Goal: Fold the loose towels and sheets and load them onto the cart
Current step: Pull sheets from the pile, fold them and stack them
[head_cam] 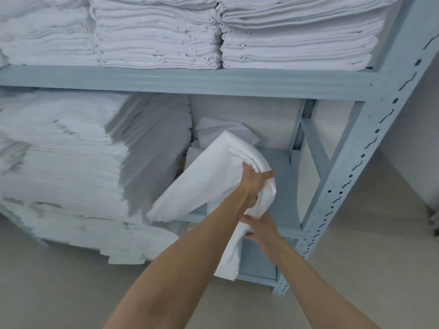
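Both hands hold one white sheet (209, 176) in front of the open bay at the right end of the rack's (351, 148) middle shelf. The left hand (255, 180) grips the bunched upper fold of the sheet, fingers (269, 174) curled round it. The right hand (260, 227) sits just below the left and pinches the lower part of the same bunch; its fingertips are hidden in the cloth. One flat panel of the sheet slopes down and away from the left hand, toward the tall stack (71, 167) that fills the rest of the middle shelf. A narrower tail hangs below the right hand, in front of the rack's bottom shelf.

Behind the sheet, at the back of the open bay, lies a loose white piece (213, 129), partly covered. Folded stacks (156, 34) fill the shelf above. No cart is in view.

Step in hand, as judged: handling a single sheet at the open bay. Whether it is being drawn out or placed in cannot be told from this view. The sheet is bunched, not squared, so folding appears unfinished.

Next move, as judged: clear the sheet from the rack, find two corners, spread it, and fold it flat. The hanging tail needs to be gathered first so it does not drag on the floor (356, 233) or catch the rack's slotted upright.
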A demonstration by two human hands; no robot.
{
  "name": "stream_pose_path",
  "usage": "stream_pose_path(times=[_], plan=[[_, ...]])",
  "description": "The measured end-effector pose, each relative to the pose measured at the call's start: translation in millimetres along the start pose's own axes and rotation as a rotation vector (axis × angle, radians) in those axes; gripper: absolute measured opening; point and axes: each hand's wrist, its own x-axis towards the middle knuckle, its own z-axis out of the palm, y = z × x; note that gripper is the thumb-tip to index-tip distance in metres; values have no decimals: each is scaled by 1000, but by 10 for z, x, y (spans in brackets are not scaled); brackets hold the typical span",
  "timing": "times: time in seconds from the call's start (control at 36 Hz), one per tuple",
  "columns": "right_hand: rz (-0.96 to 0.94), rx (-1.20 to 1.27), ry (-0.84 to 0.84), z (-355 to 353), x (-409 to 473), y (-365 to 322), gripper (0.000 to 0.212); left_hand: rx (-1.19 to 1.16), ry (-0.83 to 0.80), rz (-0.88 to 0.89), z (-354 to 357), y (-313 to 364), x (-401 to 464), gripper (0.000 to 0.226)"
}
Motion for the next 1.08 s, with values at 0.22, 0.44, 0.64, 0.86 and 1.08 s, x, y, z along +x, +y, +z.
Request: stream_pose_path(times=[0.22, 0.44, 0.64, 0.86, 1.08], plan=[[130, -132, 199, -53, -140, 410, 24, -108, 123, 62, -7, -484, -420, 51], [-55, -277, 275, -97, -333, 611, 30, -145, 276, 118, -191, -569, -873, 50], [-223, -442, 391, 62, -489, 800, 25, -212, 401, 96, -320, -500, -1218, 48], [-338, -396, 456, 593, -765, 755, 56, -287, 592, 33, -1008, -597, -1600, 48], [-486, -639, 453, 1048, -874, 390, 40, -9, 901, 91, -2006, -620, -1967, 40]])
